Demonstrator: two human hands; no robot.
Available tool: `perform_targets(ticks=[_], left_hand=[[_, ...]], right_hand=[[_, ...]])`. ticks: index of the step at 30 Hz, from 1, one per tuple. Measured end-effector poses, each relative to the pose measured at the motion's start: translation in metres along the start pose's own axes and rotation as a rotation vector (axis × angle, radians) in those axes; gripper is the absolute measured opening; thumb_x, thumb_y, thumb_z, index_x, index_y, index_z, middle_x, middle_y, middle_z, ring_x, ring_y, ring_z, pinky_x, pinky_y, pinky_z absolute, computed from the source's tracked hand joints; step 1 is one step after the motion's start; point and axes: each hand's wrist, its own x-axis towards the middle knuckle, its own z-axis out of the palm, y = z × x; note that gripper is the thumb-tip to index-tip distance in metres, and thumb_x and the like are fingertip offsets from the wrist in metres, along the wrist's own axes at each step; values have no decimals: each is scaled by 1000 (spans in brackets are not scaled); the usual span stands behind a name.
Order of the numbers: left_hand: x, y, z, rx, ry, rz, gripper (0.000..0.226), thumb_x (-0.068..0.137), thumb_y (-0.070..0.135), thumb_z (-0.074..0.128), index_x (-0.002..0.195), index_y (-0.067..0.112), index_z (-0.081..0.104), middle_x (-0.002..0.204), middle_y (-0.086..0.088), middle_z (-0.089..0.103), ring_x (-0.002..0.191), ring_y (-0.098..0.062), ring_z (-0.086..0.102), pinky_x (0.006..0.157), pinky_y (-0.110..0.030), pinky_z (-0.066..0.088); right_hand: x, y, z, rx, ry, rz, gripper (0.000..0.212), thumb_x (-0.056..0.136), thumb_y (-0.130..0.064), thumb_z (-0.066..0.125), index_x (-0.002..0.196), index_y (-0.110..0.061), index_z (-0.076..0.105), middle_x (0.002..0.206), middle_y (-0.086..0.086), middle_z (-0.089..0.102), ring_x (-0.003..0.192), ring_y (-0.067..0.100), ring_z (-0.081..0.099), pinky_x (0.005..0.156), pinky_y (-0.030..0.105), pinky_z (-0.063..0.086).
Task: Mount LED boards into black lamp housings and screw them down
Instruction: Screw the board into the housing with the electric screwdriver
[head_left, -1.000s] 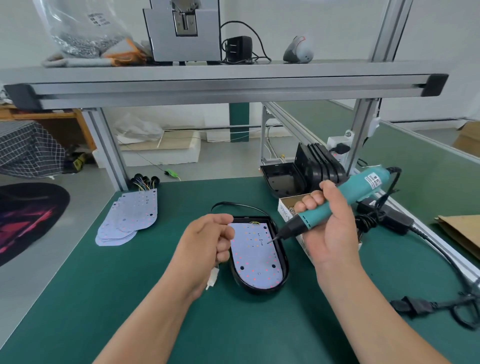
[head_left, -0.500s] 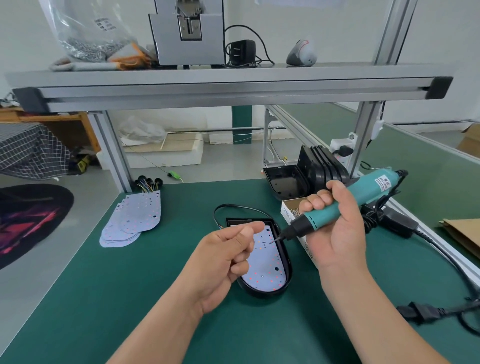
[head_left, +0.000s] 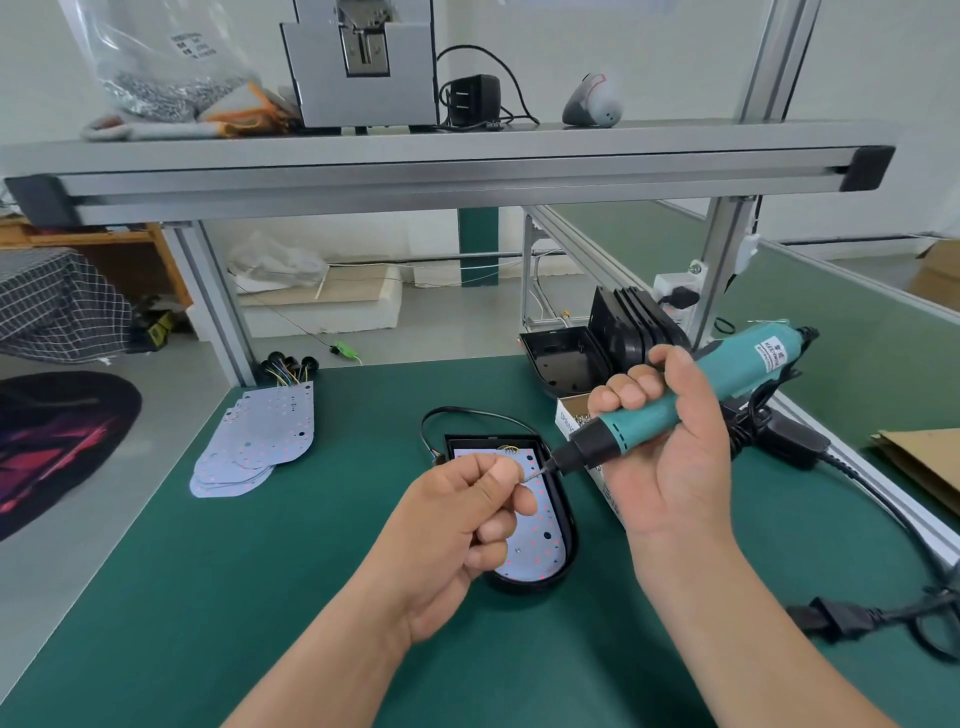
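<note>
Beside the right hand (head_left: 670, 457) gripping the tilted driver (head_left: 737, 364), the left hand (head_left: 457, 525) pinches seemingly a screw (head_left: 524, 477) onto its bit.

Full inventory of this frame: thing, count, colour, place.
Bench mat: 1, green, covers bench.
Oval plastic lamp housing: 1, black, mat centre, white LED board inside.
Loose LED boards: one stack, white, mat left.
Empty housings: several, black, back right.
Cardboard screw box: 1, white, right of centre housing.
Electric screwdriver: 1, teal, right hand.
Power cables: black, mat right.
Plastic bag, metal machine, adapter: one each; clear, grey, black; top shelf.
Left hand: fingertips pinched at driver bit; contents too small to tell.
Right hand: grips screwdriver.
</note>
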Motion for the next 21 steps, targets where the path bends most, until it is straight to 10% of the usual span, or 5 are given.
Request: perform_targets(ticks=[21], left_hand=[[1, -2, 0, -201, 9, -112, 19, 86, 4, 75, 105, 3, 70, 91, -12, 67, 55, -9, 39, 41, -16, 31]], right_hand=[[1, -2, -2, -29, -12, -17, 9, 103, -18, 61, 94, -16, 62, 72, -4, 46, 61, 12, 48, 66, 28, 50]])
